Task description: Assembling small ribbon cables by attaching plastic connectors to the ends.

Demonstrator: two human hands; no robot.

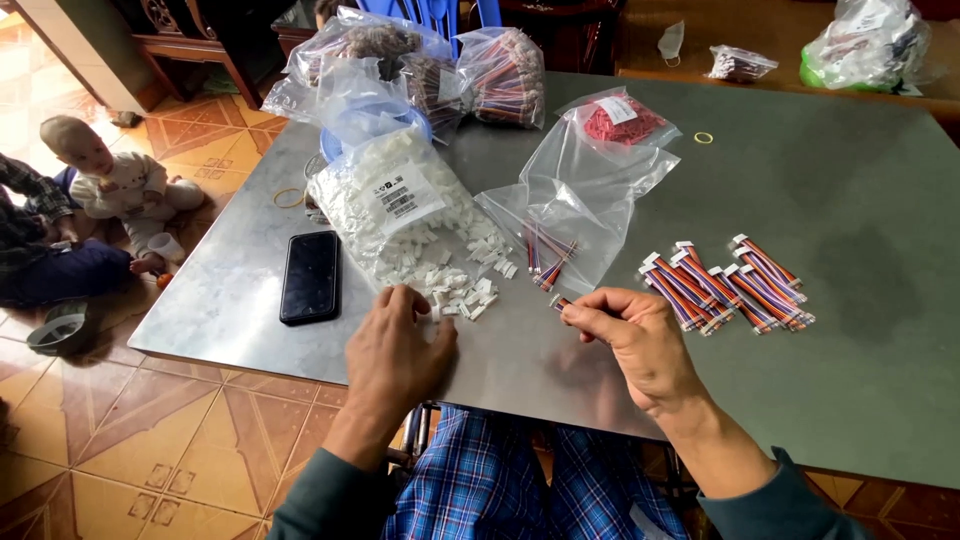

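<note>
Wire bundle (560,302), light and limp, pinched at its end by right hand (640,340) just right of white connector pile (462,288); left hand (395,345) fingers curled onto pile's small, slippery housings.

Both forearms were bare from wrist to near the elbow. The left hand (395,350) and the right hand (635,340) carried no rings, watch or gloves that could be made out. Dark grey-green sleeves (320,500) were pushed up on both arms, below the near edge of the metal table (850,200). Blue checked trousers (500,480) with fine white and dark lines covered the lap under that same edge.
</note>
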